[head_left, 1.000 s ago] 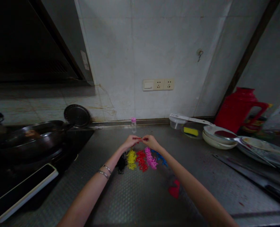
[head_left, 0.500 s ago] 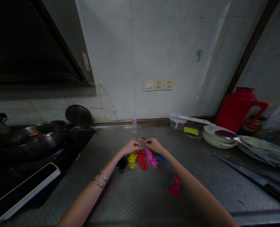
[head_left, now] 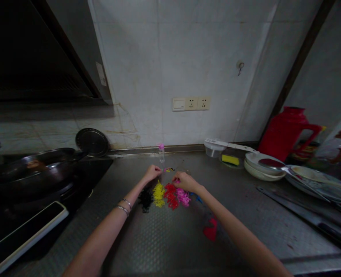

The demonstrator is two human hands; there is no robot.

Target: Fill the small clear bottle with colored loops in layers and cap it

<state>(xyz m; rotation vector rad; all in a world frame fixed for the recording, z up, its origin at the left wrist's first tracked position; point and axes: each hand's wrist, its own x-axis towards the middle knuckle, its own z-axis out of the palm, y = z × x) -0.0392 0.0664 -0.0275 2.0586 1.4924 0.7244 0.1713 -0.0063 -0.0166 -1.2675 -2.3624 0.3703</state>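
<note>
My left hand is closed, fingertips together just left of a short multicoloured strand; what it pinches, if anything, is too small to make out. My right hand is closed above the red and pink heaps, with a bit of pink, like a small band, at its fingertips. In a row lie small heaps of thin bands: black, yellow, red, pink and blue, the last partly hidden by my right wrist. A small clear bottle with a pink cap stands behind the strand.
A red heart-shaped piece lies near my right forearm. To the right are a yellow sponge, bowls, a long knife and a red thermos. A pan and a phone-like device lie left.
My hands have moved apart: the left up and leftward, the right slightly down toward the pink and red heaps. The red bit between them no longer shows. The view has shifted slightly.
</note>
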